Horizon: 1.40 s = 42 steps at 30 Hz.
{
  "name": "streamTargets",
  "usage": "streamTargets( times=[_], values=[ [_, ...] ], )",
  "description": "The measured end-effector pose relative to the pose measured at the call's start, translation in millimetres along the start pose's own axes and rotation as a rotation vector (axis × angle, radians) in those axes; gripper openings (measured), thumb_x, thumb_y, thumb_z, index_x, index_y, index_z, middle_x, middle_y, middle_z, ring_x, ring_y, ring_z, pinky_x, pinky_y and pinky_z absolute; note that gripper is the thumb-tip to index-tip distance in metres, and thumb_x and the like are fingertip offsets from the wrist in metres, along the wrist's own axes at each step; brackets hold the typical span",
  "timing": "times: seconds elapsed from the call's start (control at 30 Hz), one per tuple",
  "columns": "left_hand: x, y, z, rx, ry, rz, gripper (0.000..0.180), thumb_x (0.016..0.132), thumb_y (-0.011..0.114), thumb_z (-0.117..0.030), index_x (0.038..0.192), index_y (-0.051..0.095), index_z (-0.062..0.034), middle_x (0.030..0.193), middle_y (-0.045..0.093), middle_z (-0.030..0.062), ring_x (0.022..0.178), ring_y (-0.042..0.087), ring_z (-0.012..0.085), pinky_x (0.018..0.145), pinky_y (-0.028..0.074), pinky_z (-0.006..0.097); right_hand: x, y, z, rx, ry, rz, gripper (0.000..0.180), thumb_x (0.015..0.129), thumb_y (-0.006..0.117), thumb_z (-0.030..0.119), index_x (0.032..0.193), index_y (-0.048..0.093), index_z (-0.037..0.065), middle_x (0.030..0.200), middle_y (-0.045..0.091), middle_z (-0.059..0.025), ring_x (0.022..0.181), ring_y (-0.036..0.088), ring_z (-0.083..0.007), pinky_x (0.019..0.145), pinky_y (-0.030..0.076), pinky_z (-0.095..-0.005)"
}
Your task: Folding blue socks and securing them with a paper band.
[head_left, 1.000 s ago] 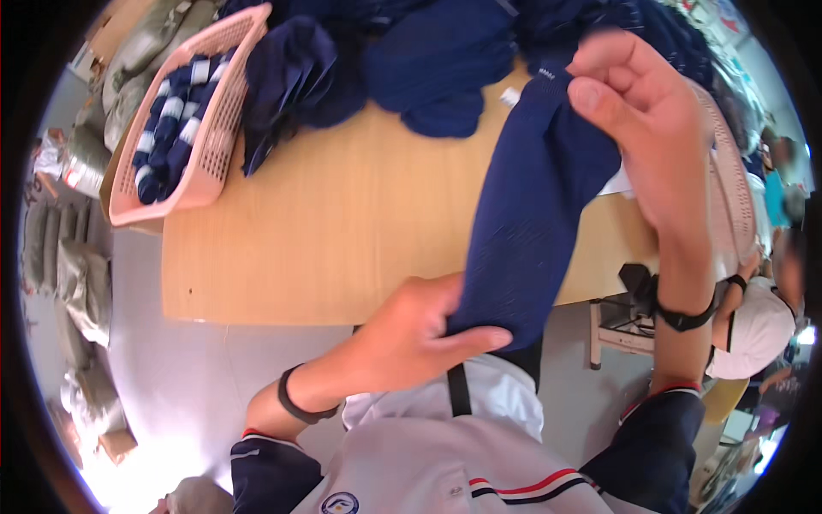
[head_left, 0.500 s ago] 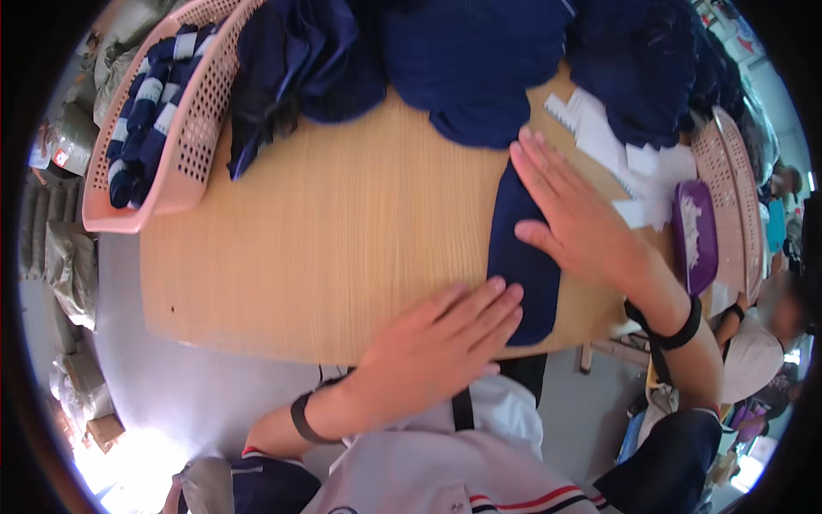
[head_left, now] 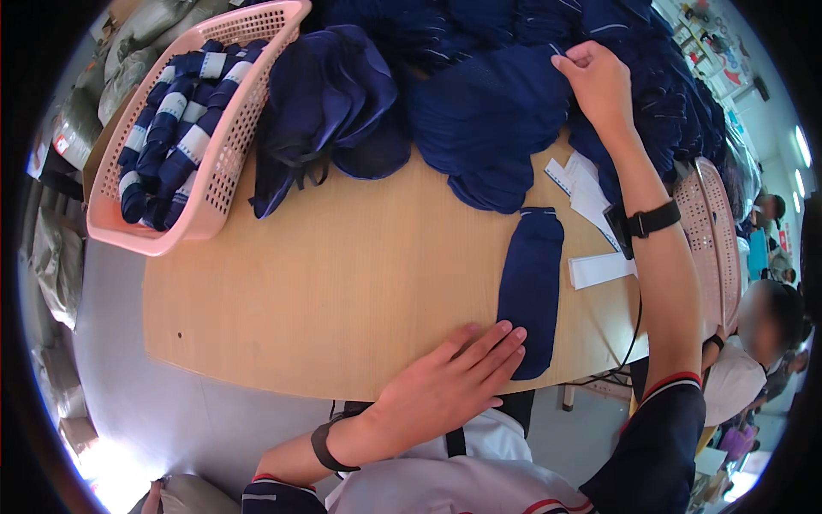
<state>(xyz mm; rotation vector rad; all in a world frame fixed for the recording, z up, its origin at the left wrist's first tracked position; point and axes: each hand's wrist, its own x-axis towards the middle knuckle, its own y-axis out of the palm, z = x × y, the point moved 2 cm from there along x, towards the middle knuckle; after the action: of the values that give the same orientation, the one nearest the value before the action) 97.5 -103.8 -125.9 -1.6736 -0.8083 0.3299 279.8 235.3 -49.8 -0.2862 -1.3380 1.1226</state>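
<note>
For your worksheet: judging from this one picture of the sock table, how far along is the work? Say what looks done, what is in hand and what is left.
Done: the pink basket holds navy socks wrapped in white bands. In hand: one flat navy sock lies on the wooden table, the left hand resting at its toe, while the right hand pinches the loose sock pile. Left: that large pile is still unbanded.

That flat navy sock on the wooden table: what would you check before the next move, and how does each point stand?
1. Flat navy sock lies straight on the wooden table: ok.
2. Left hand rests flat at the sock's lower end: ok.
3. Right hand pinches fabric in the navy sock pile: ok.
4. Only one sock pinched: cannot tell.
5. White paper slips clear of the sock: ok.
6. Pink plastic basket has room: ok.
</note>
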Motion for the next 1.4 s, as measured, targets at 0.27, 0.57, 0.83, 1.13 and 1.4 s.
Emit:
streamTargets(
  times=[0.27,0.57,0.83,1.13,1.4],
  values=[
    [2,-2,-7,-0.042,-0.001,0.000,0.063,0.090,0.066,-0.041,0.141,0.053,-0.0069,0.154,0.046,0.0071,0.145,0.039,0.0233,0.118,0.031,0.041,-2,2,-7,0.156,0.027,0.033,0.030,0.077,0.082,0.029,0.087,0.076,0.002,0.077,0.073,-0.0142,0.074,0.072,-0.0261,0.073,0.055,-0.0352],
    [3,-18,0,-0.410,-0.098,-0.103,0.069,0.082,0.077,-0.035,0.139,0.054,-0.0038,0.152,0.048,0.0148,0.143,0.041,0.0324,0.119,0.030,0.044,-24,-76,65,0.469,-0.018,0.316,0.025,0.090,0.074,0.021,0.098,0.065,0.000,0.087,0.068,-0.0074,0.083,0.064,-0.0153,0.076,0.050,-0.0291],
    [38,-125,4,-0.397,-0.236,-1.110,0.057,0.084,0.080,-0.016,0.131,0.055,0.0043,0.135,0.058,0.0168,0.128,0.053,0.0267,0.108,0.039,0.039,-92,-194,163,0.762,-0.457,0.386,0.030,0.089,0.067,0.006,0.113,0.050,-0.002,0.082,0.069,-0.0194,0.082,0.069,-0.0392,0.071,0.054,-0.0407],
    [26,-104,-35,-1.286,-0.344,-0.674,0.044,0.081,0.086,-0.013,0.115,0.061,0.0012,0.101,0.069,0.0053,0.092,0.064,0.0137,0.084,0.051,0.030,-124,-235,139,0.705,-0.331,0.536,0.025,0.089,0.060,0.007,0.111,0.053,0.000,0.098,0.069,-0.0118,0.089,0.068,-0.0241,0.072,0.053,-0.0306],
    [25,-25,-51,-1.338,-0.348,-0.148,0.037,0.094,0.072,-0.011,0.126,0.060,0.0040,0.099,0.074,0.0117,0.086,0.070,0.0142,0.076,0.053,0.028,-92,-180,54,0.705,-0.006,0.683,0.044,0.100,0.060,0.025,0.138,0.052,0.004,0.099,0.064,-0.0014,0.090,0.060,-0.0046,0.078,0.048,-0.0165]
  ],
)
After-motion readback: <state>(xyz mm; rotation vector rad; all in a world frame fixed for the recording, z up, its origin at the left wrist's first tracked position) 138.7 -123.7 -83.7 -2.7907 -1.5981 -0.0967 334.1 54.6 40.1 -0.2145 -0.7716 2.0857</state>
